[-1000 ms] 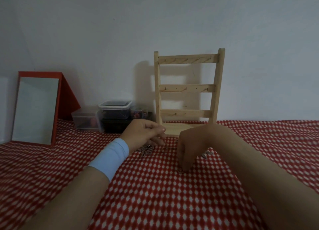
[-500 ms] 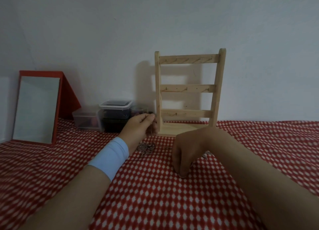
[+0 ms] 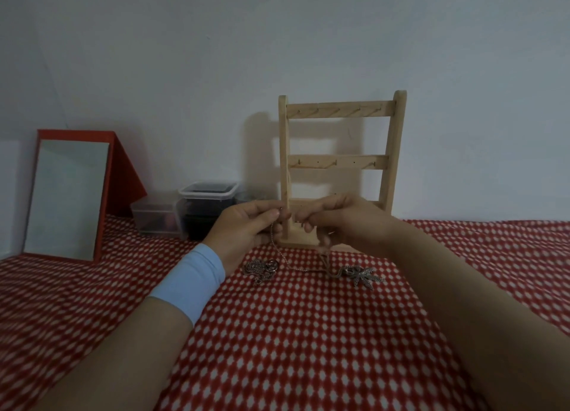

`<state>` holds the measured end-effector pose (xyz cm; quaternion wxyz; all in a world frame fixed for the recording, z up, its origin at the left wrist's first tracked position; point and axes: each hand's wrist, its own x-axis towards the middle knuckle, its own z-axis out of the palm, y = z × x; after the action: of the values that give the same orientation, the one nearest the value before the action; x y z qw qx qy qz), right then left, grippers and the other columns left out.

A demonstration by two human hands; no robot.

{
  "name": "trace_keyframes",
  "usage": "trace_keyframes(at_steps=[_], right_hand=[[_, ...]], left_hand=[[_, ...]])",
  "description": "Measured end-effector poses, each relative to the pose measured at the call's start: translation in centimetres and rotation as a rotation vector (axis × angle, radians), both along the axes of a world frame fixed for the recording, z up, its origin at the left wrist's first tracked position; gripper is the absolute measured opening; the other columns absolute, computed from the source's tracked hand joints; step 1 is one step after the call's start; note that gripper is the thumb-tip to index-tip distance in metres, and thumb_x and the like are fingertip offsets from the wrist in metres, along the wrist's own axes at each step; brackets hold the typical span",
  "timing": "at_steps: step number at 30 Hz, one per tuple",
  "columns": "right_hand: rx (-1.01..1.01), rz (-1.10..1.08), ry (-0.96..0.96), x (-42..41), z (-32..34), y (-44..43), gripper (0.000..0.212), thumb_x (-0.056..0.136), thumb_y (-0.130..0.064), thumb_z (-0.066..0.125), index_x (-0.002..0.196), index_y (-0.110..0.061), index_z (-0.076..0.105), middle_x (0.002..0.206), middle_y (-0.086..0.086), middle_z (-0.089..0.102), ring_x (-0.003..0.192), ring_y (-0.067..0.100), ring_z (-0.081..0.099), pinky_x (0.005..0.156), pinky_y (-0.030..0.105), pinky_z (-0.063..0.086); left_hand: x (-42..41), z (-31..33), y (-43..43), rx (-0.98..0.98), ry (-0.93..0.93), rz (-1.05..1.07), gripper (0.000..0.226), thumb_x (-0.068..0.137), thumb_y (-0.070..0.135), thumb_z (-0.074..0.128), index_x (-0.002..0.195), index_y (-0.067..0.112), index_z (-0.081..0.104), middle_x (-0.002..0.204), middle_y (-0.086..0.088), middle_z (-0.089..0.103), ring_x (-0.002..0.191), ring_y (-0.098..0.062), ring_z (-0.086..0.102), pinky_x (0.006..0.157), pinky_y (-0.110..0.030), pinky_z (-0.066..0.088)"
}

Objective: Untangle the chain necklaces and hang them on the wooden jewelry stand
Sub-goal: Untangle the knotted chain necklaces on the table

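A wooden jewelry stand [image 3: 339, 163] with three hook rails stands against the wall, bare of necklaces. Both hands are raised in front of its base. My left hand [image 3: 246, 228] pinches one end of a thin silver chain [image 3: 288, 264], and my right hand [image 3: 342, 219] pinches another part of it. The chain droops between them onto the cloth. A leaf-shaped pendant [image 3: 365, 276] lies at the right of the chain's low point. A tangled heap of chain [image 3: 260, 268] rests on the cloth under my left wrist.
A red-and-white checked cloth [image 3: 293, 333] covers the surface. A red-framed mirror [image 3: 68, 194] leans at the far left. Clear plastic boxes [image 3: 206, 207] sit to the left of the stand, against the wall.
Both hands rose from the cloth and came together in front of the stand's base, lifting a chain. The pendant, hidden before under my right hand, is now in sight.
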<state>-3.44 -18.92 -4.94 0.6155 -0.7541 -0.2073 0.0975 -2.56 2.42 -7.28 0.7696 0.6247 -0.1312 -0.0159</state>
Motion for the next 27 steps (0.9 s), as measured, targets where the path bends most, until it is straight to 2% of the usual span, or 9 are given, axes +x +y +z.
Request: trace_keyframes(at_steps=[2, 5, 7, 10, 15, 17, 23, 26, 27], right_hand=[[0.064, -0.062, -0.027, -0.1, 0.2, 0.0, 0.021, 0.098, -0.003, 0.059, 0.101, -0.009, 0.079, 0.089, 0.008, 0.073, 0.046, 0.009, 0.041, 0.043, 0.023, 0.038], [0.075, -0.143, -0.073, -0.2, 0.3, 0.3, 0.019, 0.098, -0.007, 0.062, 0.101, -0.011, 0.080, 0.089, 0.008, 0.072, 0.045, 0.008, 0.031, 0.043, 0.025, 0.023], [0.011, -0.164, -0.081, -0.4, 0.4, 0.6, 0.017, 0.098, -0.012, 0.063, 0.102, -0.011, 0.080, 0.082, 0.009, 0.070, 0.047, 0.011, 0.029, 0.045, 0.027, 0.022], [-0.078, -0.154, -0.076, -1.0, 0.6, 1.2, 0.020, 0.098, -0.025, 0.066, 0.097, -0.010, 0.079, 0.064, -0.010, 0.069, 0.047, 0.009, 0.032, 0.045, 0.025, 0.025], [-0.148, -0.211, -0.093, -1.2, 0.6, 1.5, 0.027, 0.093, -0.029, 0.072, 0.093, -0.003, 0.078, 0.051, -0.012, 0.060, 0.049, 0.011, 0.034, 0.048, 0.026, 0.028], [-0.140, -0.201, -0.093, -1.3, 0.7, 1.6, 0.026, 0.096, -0.025, 0.069, 0.093, -0.001, 0.076, 0.051, -0.014, 0.061, 0.049, 0.010, 0.034, 0.048, 0.026, 0.028], [-0.129, -0.239, -0.110, -1.2, 0.7, 1.7, 0.022, 0.097, -0.025, 0.067, 0.090, -0.007, 0.078, 0.050, -0.013, 0.060, 0.046, 0.009, 0.033, 0.046, 0.024, 0.028], [-0.108, -0.201, -0.049, -1.2, 0.7, 1.6, 0.030, 0.100, -0.032, 0.062, 0.094, -0.008, 0.079, 0.071, -0.004, 0.073, 0.048, 0.010, 0.035, 0.047, 0.026, 0.026], [-0.116, -0.181, -0.030, -1.2, 0.7, 1.5, 0.030, 0.100, -0.033, 0.062, 0.094, -0.008, 0.079, 0.069, -0.004, 0.072, 0.048, 0.010, 0.034, 0.048, 0.026, 0.025]], left_hand=[[-0.1, 0.1, 0.1, 0.077, -0.061, 0.035, 0.016, 0.089, 0.002, 0.063, 0.092, 0.013, 0.074, 0.090, -0.010, 0.076, 0.070, -0.013, 0.066, 0.074, -0.030, 0.058], [-0.2, 0.2, 0.2, 0.141, -0.143, 0.063, 0.019, 0.086, 0.001, 0.067, 0.086, 0.017, 0.078, 0.087, -0.011, 0.075, 0.069, -0.014, 0.065, 0.070, -0.028, 0.056], [-0.3, 0.2, 0.2, 0.192, -0.196, 0.073, 0.020, 0.085, 0.002, 0.068, 0.086, 0.019, 0.079, 0.080, -0.009, 0.074, 0.067, -0.012, 0.065, 0.069, -0.025, 0.056], [-0.6, 0.5, 0.1, 0.295, -0.272, 0.095, 0.020, 0.084, 0.002, 0.069, 0.089, 0.020, 0.078, 0.072, -0.007, 0.072, 0.065, -0.011, 0.065, 0.068, -0.021, 0.055], [-0.8, 1.1, 0.0, 0.373, -0.382, 0.100, 0.018, 0.082, 0.001, 0.072, 0.096, 0.012, 0.073, 0.077, -0.011, 0.072, 0.061, -0.013, 0.064, 0.064, -0.022, 0.055], [-0.7, 1.2, 0.0, 0.389, -0.404, 0.105, 0.019, 0.081, 0.002, 0.074, 0.097, 0.013, 0.071, 0.079, -0.008, 0.073, 0.061, -0.013, 0.065, 0.064, -0.022, 0.054], [-0.7, 1.2, 0.0, 0.566, -0.552, 0.211, 0.024, 0.079, 0.011, 0.077, 0.079, 0.034, 0.073, 0.071, 0.016, 0.071, 0.066, 0.001, 0.065, 0.068, -0.015, 0.053], [-0.6, 1.1, 0.0, 0.601, -0.663, 0.236, 0.021, 0.078, 0.009, 0.078, 0.082, 0.030, 0.074, 0.080, 0.017, 0.071, 0.076, 0.003, 0.066, 0.074, -0.010, 0.050], [-0.6, 1.0, 0.0, 0.614, -0.721, 0.253, 0.019, 0.077, 0.008, 0.078, 0.083, 0.025, 0.076, 0.082, 0.014, 0.072, 0.078, 0.001, 0.067, 0.075, -0.011, 0.051]])
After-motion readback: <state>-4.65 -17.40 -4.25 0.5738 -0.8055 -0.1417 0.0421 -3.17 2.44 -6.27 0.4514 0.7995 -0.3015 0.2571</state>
